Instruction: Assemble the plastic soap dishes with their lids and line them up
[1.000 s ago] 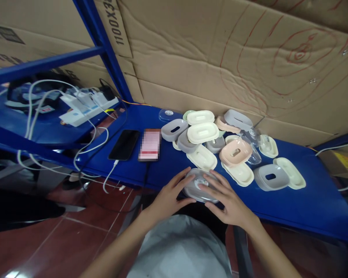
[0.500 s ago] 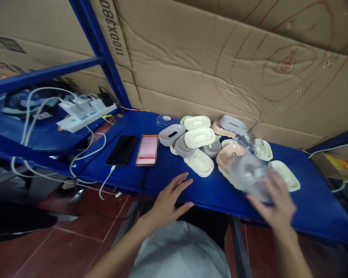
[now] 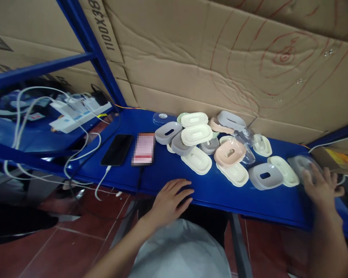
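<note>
My left hand (image 3: 171, 199) is by the table's front edge, fingers stretched out and holding nothing. At the far right, my right hand (image 3: 321, 183) has its fingers spread at the near edge of a clear plastic lid (image 3: 299, 163); blur hides how firmly they touch. Left of it sits a grey oval soap dish (image 3: 255, 178) with a dark slot, beside a cream oval tray (image 3: 288, 173). A pink soap dish (image 3: 229, 148) rests partly over another cream tray (image 3: 236, 175). Nearest my left hand is a cream tray (image 3: 197, 161).
More grey dishes (image 3: 168, 133) and cream trays (image 3: 195, 119) are piled at the back of the blue table (image 3: 220, 199). Two phones (image 3: 116, 150) lie to the left, near white cables and a power strip (image 3: 78, 119). A cardboard box (image 3: 336, 162) stands far right, before a cardboard wall (image 3: 176, 58).
My right hand has moved right, from above the pink dish to the far right. The grey dish now lies on the table, and a clear lid is by that hand. My left hand has barely moved.
</note>
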{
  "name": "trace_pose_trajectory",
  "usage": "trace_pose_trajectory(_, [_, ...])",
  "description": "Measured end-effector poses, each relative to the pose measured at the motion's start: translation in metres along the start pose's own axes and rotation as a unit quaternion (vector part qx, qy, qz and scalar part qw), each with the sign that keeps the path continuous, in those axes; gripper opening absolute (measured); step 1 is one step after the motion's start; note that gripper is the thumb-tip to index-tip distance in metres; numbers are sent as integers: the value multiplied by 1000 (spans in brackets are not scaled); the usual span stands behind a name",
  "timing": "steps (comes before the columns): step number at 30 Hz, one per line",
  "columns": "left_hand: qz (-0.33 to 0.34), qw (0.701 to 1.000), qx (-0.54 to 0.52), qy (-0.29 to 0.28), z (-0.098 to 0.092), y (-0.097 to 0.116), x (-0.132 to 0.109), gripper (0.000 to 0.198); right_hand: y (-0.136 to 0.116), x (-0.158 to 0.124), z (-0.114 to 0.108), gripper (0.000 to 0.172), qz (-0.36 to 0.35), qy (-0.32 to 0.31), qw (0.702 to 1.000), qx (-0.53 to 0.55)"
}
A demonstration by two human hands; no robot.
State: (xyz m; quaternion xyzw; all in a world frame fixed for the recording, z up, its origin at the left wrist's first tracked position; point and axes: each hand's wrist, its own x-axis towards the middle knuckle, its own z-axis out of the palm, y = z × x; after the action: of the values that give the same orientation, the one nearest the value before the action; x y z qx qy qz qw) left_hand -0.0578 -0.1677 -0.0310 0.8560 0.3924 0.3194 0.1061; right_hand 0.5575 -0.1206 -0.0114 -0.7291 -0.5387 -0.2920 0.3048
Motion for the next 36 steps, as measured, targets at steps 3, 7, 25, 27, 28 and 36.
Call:
trace_pose_trajectory(3, [2, 1000, -3, -5, 1, 0, 1, 22, -32, -11, -16, 63, -23, 4, 999, 23])
trace_pose_trajectory(7, [-1, 1000, -7, -10, -2, 0, -1, 22, -104, -50, -49, 47, -149, -92, 983, 49])
trace_pose_trajectory(25, [208, 970, 50, -111, 58, 60, 100, 20, -164, -125, -118, 37, -186, -177, 961, 102])
trace_pose_trajectory(27, [213, 972, 28, -97, 51, 59, 86, 27, -176, -128, -123, 31, -186, -175, 954, 158])
trace_pose_trajectory(28, [203, 975, 23, -82, 47, 58, 79, 34, -186, -128, -123, 29, -192, -179, 947, 184])
trace_pose_trajectory(36, [56, 997, -1, -55, 19, 30, 39, 62, -281, -128, -105, 39, -308, -252, 892, 214])
